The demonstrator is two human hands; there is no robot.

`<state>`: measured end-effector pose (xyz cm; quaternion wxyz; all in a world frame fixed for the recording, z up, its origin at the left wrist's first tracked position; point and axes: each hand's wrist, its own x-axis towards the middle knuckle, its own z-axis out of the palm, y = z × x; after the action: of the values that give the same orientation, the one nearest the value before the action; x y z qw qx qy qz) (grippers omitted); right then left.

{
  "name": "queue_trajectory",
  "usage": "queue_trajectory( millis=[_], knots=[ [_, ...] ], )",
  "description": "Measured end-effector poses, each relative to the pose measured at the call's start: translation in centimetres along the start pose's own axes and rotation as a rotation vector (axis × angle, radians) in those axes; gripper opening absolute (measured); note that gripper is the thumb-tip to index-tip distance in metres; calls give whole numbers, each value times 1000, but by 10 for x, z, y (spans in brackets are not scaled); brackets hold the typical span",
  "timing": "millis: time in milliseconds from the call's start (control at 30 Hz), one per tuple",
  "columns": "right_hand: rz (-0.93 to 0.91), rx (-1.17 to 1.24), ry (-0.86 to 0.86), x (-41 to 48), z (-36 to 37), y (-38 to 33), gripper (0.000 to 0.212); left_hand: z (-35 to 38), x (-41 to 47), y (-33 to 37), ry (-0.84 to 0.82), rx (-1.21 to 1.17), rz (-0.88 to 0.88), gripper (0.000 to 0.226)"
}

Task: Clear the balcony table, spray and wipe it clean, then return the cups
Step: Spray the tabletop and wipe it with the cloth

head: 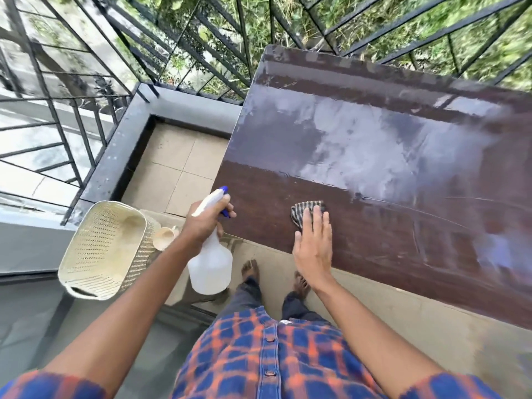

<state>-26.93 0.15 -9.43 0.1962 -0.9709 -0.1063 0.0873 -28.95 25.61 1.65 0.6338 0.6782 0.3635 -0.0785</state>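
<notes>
While left hand (pixel 205 223) grips the spray bottle (pixel 210 263), right hand (pixel 313 243) flattens cloth (pixel 305 210).

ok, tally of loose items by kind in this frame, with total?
Spray bottle: 1
Cloth: 1
Basket: 1
Cup: 1
Total: 4
Bottle in left hand; right hand flat on cloth.

- The surface (pixel 388 156) is dark brown wood grain, glossy, with pale hazy smears across its middle.
- A striped grey cloth (pixel 302 211) lies flat near the surface's near edge (partly covered).
- The white spray bottle (pixel 211 263), blue-nozzled, is upright, off the surface's near left corner.
- A cream cup (pixel 164 237) sits beside a basket.
</notes>
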Motion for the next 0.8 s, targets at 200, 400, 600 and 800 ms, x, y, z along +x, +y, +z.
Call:
queue_trajectory(
  millis=[200,400,600,800],
  knots=[
    [-204,-2,-152,39,20,-87,61,0,26,30,-112,-6,31,32],
    [-46,-51,-98,84,5,-78,63,-4,60,53,-211,11,13,27],
    [396,-17,112,69,-23,1,59,-7,73,76,-317,54,58,21],
    [495,8,178,20,10,-35,59,-27,88,82,-337,70,42,25]
  ],
)
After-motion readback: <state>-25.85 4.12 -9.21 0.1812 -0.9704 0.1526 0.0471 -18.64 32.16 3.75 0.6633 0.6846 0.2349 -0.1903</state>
